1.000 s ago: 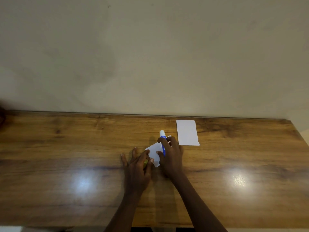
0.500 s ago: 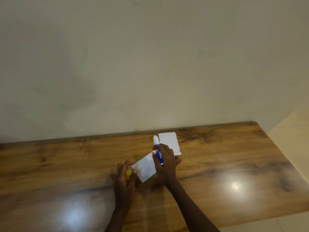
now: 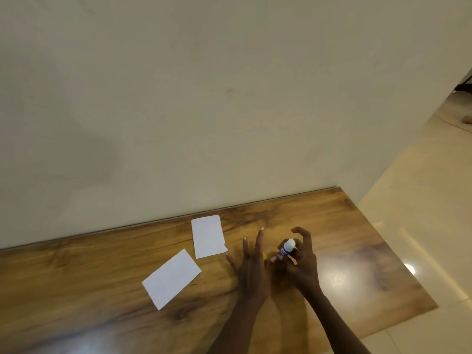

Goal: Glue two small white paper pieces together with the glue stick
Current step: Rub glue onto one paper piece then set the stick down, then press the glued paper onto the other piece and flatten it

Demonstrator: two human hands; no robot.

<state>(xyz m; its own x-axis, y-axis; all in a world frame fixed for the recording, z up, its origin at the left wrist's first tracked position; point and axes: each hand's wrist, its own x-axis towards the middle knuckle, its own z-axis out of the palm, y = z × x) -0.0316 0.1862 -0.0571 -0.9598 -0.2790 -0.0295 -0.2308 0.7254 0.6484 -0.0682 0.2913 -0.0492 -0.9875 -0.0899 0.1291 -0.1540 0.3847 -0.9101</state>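
Note:
Two small white paper pieces lie apart on the wooden table (image 3: 76, 282). One paper (image 3: 208, 236) is near the back edge, and the other paper (image 3: 171, 278) lies tilted in front of it to the left. To their right, my right hand (image 3: 304, 267) grips the glue stick (image 3: 287, 247), a blue tube with its white end pointing up. My left hand (image 3: 251, 272) is beside it with fingers stretched out. A bit of the yellow cap (image 3: 264, 256) shows at my left thumb and forefinger. Neither hand touches the papers.
The table ends against a plain cream wall (image 3: 229, 123) at the back. Its right edge (image 3: 398, 254) drops to a glossy tiled floor (image 3: 421, 200). Light glares off the tabletop to the right of my hands.
Both hands have left the tilted paper and moved right of both papers, taking the glue stick and yellow cap along. The view has swung to the right.

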